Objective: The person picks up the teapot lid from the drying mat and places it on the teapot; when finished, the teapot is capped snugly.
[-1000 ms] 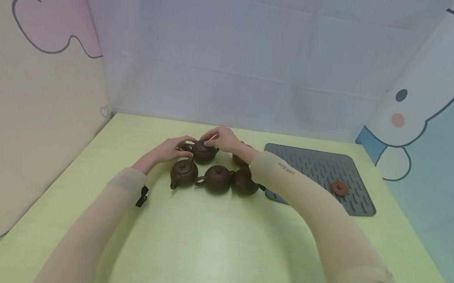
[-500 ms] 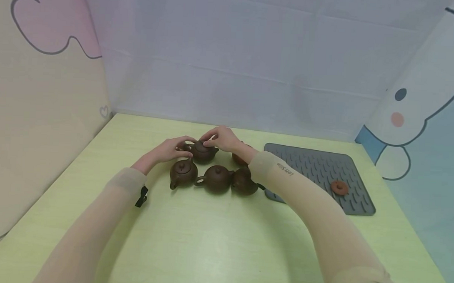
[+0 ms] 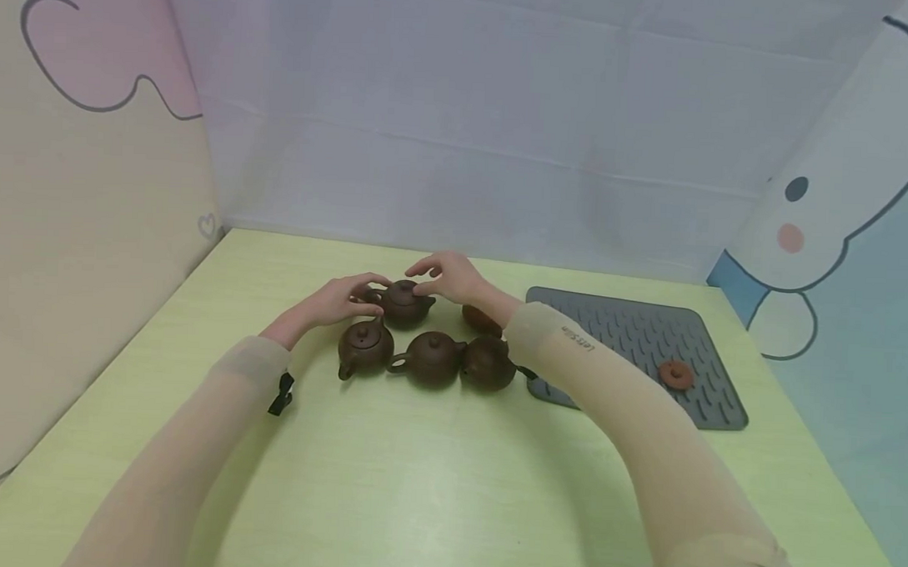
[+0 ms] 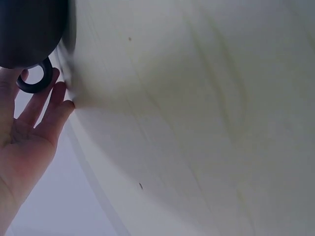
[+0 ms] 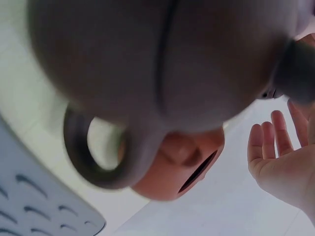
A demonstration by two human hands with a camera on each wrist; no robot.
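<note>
My left hand [image 3: 333,300] is at the handle side of a dark brown teapot [image 3: 406,307] in the back row, thumb and index finger on either side of its handle. That teapot has its lid [image 3: 404,292] on. My right hand [image 3: 456,277] is just above and right of the lid, thumb and fingers apart, with nothing held. A reddish-brown teapot [image 5: 167,172] shows a dark opening in the right wrist view; my right arm partly hides it in the head view. In front stand a left teapot [image 3: 365,349], a middle teapot [image 3: 432,362] and a right teapot [image 3: 489,364].
A grey ridged mat [image 3: 610,322] lies at the right, partly under my right arm. One reddish-brown lid [image 3: 676,375] rests on it. White cloth [image 3: 459,150] hangs behind the pale yellow-green table [image 3: 387,473].
My right thumb and fingers have spread and moved slightly right, off the knob of the back teapot's lid. The left hand stays at the teapot's handle.
</note>
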